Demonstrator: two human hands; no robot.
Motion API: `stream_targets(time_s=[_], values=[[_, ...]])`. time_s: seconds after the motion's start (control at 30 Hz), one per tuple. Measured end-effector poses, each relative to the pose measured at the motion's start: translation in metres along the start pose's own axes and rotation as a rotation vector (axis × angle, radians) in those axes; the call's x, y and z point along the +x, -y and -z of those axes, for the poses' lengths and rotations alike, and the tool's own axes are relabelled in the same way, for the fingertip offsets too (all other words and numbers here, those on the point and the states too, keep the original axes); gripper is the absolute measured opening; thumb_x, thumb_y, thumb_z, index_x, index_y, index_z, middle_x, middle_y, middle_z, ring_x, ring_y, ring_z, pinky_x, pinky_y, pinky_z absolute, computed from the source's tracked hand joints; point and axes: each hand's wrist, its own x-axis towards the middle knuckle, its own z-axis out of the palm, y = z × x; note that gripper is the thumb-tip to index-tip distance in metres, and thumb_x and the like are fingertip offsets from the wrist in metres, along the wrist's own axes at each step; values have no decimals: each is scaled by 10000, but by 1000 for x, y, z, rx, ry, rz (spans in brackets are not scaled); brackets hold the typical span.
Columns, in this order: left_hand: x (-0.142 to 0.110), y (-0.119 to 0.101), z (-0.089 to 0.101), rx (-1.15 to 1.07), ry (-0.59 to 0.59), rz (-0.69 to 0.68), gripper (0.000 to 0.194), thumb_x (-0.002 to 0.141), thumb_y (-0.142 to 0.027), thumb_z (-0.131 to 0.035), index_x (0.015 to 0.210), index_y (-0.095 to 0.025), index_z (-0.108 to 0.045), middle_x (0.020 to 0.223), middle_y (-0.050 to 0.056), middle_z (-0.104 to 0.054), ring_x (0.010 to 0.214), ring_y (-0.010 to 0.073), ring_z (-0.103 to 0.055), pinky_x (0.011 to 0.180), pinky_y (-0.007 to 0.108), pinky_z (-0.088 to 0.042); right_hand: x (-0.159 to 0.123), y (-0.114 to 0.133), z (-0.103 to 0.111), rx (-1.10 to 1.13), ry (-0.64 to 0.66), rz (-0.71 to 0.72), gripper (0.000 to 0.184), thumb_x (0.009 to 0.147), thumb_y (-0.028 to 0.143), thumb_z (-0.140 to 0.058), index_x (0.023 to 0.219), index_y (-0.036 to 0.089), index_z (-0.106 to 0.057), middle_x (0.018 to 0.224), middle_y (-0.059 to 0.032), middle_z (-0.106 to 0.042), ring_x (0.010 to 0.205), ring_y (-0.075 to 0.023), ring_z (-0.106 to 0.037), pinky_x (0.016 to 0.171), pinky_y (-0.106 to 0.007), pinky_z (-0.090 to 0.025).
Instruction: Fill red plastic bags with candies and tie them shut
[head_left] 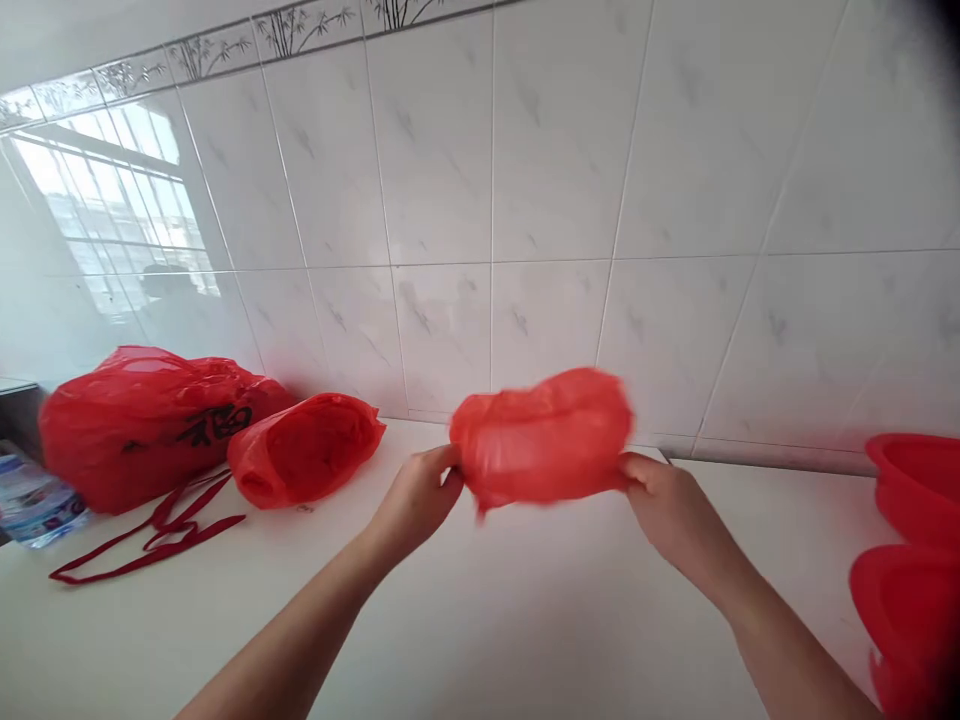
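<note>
A thin red plastic bag (544, 440) is held up above the white tabletop, stretched sideways between both hands and a little blurred. My left hand (424, 495) pinches its left edge, thumb against fingers. At the lower right corner, my right hand (664, 500) grips the bag in the same pinching way. The bag's mouth looks partly spread along the top, but what is inside, if anything, cannot be made out.
To the left lie a large full red bag (165, 430) with a black character, an open red plastic bag (307, 450), a dark red strap (172, 535) and a clear plastic bottle (37, 500). Red basins (911, 600) stand at right. A tiled wall (555, 180) closes the back.
</note>
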Motion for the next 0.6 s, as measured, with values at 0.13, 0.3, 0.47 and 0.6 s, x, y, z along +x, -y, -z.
stream_targets(time_s=[0.13, 0.3, 0.47, 0.6], values=[[-15, 17, -15, -508, 151, 379, 107, 656, -102, -430, 694, -187, -482, 563, -46, -464, 507, 83, -403, 523, 206, -352, -2, -6, 0, 160, 202, -271, 300, 729, 223, -425, 901, 249, -668, 757, 10, -686, 613, -158, -603, 505, -231, -429], [-34, 35, -28, -852, 235, 638, 52, 672, -149, -500, 655, -173, -457, 569, -32, -464, 480, 79, -399, 465, 195, -307, -2, -12, 12, 248, 525, -387, 230, 762, 374, -507, 876, 228, -642, 794, -28, -677, 685, -181, -623, 575, -258, -460], [-44, 46, -41, -908, 208, 777, 101, 664, -167, -578, 663, -157, -478, 622, -15, -501, 533, 90, -460, 501, 208, -367, -13, -22, 21, -46, 257, -329, 540, 712, 484, -597, 1222, 314, -542, 1252, -67, -560, 1055, -271, -582, 726, -321, -510], [-48, 34, -35, -916, 205, 711, 114, 739, -213, -580, 827, -168, -522, 722, -1, -553, 598, 99, -517, 565, 221, -414, -80, -4, 24, -99, -81, -63, 455, 770, 441, -565, 1221, 395, -535, 1209, -19, -598, 1039, -276, -598, 653, -311, -531]])
